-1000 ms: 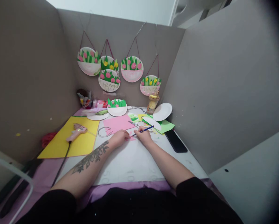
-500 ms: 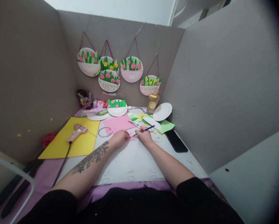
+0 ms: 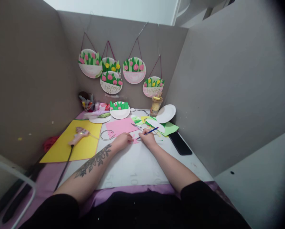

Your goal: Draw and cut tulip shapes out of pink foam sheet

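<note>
My right hand (image 3: 147,137) is closed around a blue pencil (image 3: 152,131), its tip pointing down and left onto a small piece of pink paper (image 3: 135,141). On the paper's left side my left hand (image 3: 125,140) holds it against the white table top, fingers curled together. Just beyond my hands lie scissors (image 3: 137,127), partly hidden by the right hand, and a larger pink sheet (image 3: 120,125). A round ring (image 3: 107,135) with pink scraps by it is to the left of my left hand.
A glue gun (image 3: 79,136) rests on a yellow sheet (image 3: 58,149) at left. A phone (image 3: 180,143), green paper (image 3: 172,127) and white plates (image 3: 166,113) are at right. A drink cup (image 3: 156,106) and flower plate (image 3: 119,112) stand behind; decorated plates (image 3: 134,76) hang on the partition.
Hardly anything differs. The pencil has shifted very slightly in my right hand's grip, and the whole view has moved a little; my left hand stays in place.
</note>
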Tool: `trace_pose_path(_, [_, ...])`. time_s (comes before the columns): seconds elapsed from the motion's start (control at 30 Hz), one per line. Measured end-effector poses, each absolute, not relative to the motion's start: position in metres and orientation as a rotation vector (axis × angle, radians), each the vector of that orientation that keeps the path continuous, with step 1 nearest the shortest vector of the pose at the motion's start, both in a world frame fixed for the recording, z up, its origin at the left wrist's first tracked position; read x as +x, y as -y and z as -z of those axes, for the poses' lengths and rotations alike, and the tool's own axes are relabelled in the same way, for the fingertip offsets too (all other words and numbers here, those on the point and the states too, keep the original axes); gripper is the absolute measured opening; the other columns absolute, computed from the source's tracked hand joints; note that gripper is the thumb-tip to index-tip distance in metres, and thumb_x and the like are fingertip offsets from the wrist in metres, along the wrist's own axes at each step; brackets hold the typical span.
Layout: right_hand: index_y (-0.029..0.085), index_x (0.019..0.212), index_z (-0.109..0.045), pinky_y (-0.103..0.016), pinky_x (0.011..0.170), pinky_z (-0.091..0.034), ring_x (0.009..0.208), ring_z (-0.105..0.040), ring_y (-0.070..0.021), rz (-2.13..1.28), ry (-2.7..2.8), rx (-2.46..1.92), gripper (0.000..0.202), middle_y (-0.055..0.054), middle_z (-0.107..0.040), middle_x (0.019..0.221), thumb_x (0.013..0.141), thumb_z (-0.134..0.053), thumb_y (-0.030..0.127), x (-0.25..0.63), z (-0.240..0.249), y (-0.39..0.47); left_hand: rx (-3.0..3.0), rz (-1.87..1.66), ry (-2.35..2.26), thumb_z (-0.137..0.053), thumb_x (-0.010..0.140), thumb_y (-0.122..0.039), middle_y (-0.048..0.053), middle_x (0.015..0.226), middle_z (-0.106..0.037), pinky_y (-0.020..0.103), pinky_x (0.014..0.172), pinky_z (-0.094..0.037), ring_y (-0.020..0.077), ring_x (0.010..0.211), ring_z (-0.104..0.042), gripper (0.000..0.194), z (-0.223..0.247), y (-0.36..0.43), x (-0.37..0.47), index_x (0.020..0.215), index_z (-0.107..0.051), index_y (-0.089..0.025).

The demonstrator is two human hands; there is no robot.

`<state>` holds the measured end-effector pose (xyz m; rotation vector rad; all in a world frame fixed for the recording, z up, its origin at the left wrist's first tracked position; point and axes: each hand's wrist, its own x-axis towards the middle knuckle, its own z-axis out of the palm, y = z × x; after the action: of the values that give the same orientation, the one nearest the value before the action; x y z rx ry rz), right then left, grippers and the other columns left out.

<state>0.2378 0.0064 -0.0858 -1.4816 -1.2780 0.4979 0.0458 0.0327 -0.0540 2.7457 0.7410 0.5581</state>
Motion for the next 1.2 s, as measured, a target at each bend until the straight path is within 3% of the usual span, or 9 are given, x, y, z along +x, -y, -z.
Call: trace_pose_path(1.2, [0.022,0.055,-0.039,-0.024,0.051,-0.031,0.052,-0.038,-0.0128,-0.568,1.244,-1.496,0.019,0.007,-0.04,0.048,0.06,-0.055,0.031,0.2394,0.0856,-0.0065,2.759,-0.527,-0.797,-0.049,0.08,-0.01,0.007,0.101,-0.069,0.028,0.083,-0.045,0.0189,0.092,-0.061,0.028,0.0569,-0.0343,0.0457,0.086,-0.074,-0.02])
